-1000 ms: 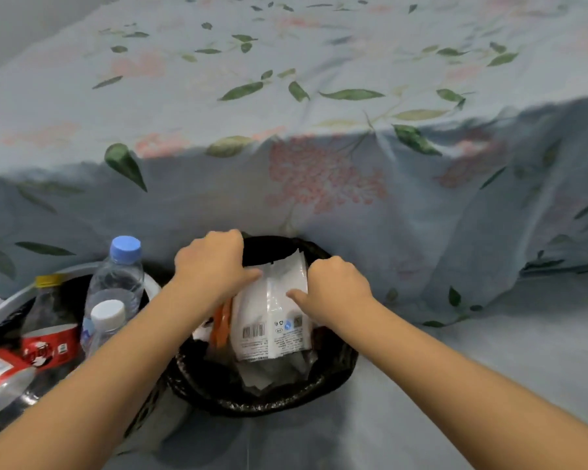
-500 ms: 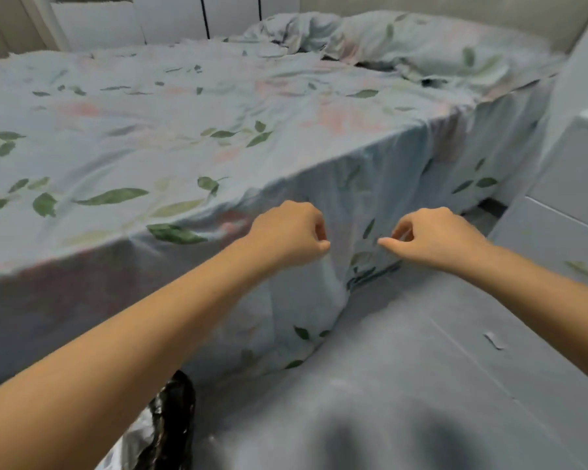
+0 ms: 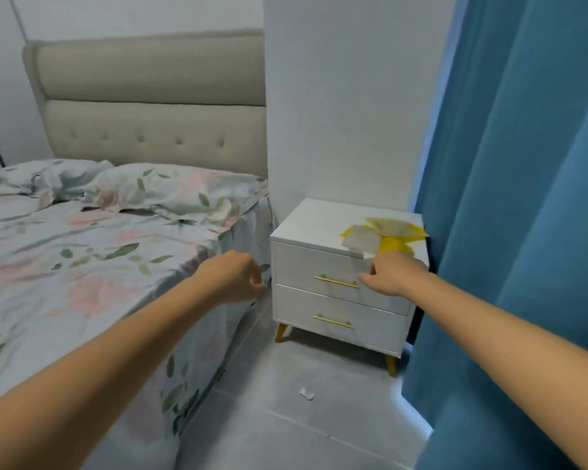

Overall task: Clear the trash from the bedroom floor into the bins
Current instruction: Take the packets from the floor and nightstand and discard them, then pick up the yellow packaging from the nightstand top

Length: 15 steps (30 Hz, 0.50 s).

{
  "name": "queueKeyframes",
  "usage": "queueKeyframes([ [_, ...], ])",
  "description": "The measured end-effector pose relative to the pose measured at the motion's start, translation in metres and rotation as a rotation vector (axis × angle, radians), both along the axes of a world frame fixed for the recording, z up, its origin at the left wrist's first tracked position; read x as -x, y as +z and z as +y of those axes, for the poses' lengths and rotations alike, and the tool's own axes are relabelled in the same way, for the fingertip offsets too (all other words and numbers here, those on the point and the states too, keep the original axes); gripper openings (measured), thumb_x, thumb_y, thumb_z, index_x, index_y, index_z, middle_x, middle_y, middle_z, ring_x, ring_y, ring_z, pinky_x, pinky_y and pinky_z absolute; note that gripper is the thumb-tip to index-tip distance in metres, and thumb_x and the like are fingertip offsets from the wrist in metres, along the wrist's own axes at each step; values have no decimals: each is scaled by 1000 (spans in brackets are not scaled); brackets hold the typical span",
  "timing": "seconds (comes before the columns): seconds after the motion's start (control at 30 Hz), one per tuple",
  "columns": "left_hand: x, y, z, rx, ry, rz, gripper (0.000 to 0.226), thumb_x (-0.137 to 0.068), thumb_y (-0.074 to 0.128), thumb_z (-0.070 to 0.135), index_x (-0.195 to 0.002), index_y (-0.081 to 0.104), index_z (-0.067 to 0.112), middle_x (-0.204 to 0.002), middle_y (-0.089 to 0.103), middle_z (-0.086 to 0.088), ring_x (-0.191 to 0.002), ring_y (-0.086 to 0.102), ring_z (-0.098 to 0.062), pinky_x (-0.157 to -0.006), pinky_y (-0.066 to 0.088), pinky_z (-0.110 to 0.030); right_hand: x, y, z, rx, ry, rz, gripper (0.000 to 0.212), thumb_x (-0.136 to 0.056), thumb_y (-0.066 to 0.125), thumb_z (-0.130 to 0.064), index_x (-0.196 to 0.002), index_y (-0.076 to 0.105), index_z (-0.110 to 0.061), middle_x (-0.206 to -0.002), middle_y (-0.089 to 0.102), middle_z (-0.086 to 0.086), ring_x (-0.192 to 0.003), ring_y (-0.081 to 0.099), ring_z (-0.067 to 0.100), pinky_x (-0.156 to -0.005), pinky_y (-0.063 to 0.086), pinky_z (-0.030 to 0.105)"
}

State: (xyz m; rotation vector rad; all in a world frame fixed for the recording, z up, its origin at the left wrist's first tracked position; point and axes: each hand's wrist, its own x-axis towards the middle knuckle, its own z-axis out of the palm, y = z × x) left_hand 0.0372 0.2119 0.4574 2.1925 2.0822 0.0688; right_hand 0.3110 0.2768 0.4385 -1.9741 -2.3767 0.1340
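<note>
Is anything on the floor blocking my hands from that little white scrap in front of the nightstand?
Nothing visible. The white scrap lies alone on bare floor between the bed and the curtain; both the left hand and right hand hover above, empty.

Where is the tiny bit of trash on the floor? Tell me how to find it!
Find the white nightstand with gold handles, between the bed and the blue curtain. Look down at the grey floor in front of it. The small white paper scrap lies there, the only loose thing on the tiles.
</note>
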Motion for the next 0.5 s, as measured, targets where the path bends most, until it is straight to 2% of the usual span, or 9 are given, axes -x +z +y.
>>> queueKeyframes([
  [0.1, -47, 12, 42, -27, -79, -5, 31, -88, 54, 46, -100, 73, 24, -98, 72, 0, -88, 65, -21, -84, 56, -37, -46, 11, 19, -12, -126, 92, 42, -91, 45, -47, -57, 39, -23, -63, 41, -3, -75, 50, 23, -53, 33, 26],
  [0.2, -86, 9, 85, -3, -102, -69, 40, -91, 49, 47, -94, 74, 15, -92, 70, -5, -83, 63, -24, -73, 50, -28, -78, 12, 48, -17, -210, 180, 39, -89, 46, -42, -68, 60, -13, -72, 58, 4, -85, 63, 29, -61, 44, 28],
  [0.27, -106, -2, 115, 56, -98, -131, 46, -91, 49, 47, -77, 70, 9, -86, 68, -10, -78, 60, -25, -65, 42, -27, -92, 13, 73, 25, -243, 229, 41, -89, 49, -40, -90, 69, -4, -96, 69, 12, -98, 64, 31, -77, 52, 36],
  [0.33, -120, -16, 145, 101, -65, -200, 54, -90, 51, 50, -54, 52, 9, -65, 56, -9, -59, 48, -21, -57, 33, -28, -101, 15, 102, 57, -260, 237, 42, -89, 53, -38, -109, 68, -5, -116, 67, 14, -108, 61, 30, -90, 51, 40],
  [0.37, -126, -23, 160, 121, -39, -242, 57, -88, 52, 53, -50, 45, 12, -58, 49, -7, -54, 43, -19, -55, 32, -28, -104, 17, 119, 75, -253, 232, 41, -89, 54, -37, -115, 66, -7, -119, 65, 13, -111, 60, 29, -93, 50, 39],
  [0.43, -137, -35, 185, 190, 34, -380, 56, -83, 57, 60, -55, 45, 12, -62, 52, -6, -56, 49, -19, -59, 41, -29, -107, 17, 156, 105, -223, 231, 41, -90, 56, -35, -125, 61, -12, -126, 61, 9, -117, 56, 26, -97, 47, 34],
  [0.5, -149, -53, 207, 329, 133, -659, 51, -80, 60, 61, -83, 57, 10, -92, 63, -11, -77, 61, -22, -69, 50, -32, -109, 11, 200, 110, -187, 249, 44, -91, 58, -32, -130, 55, -13, -132, 57, 9, -121, 53, 25, -100, 44, 32],
])
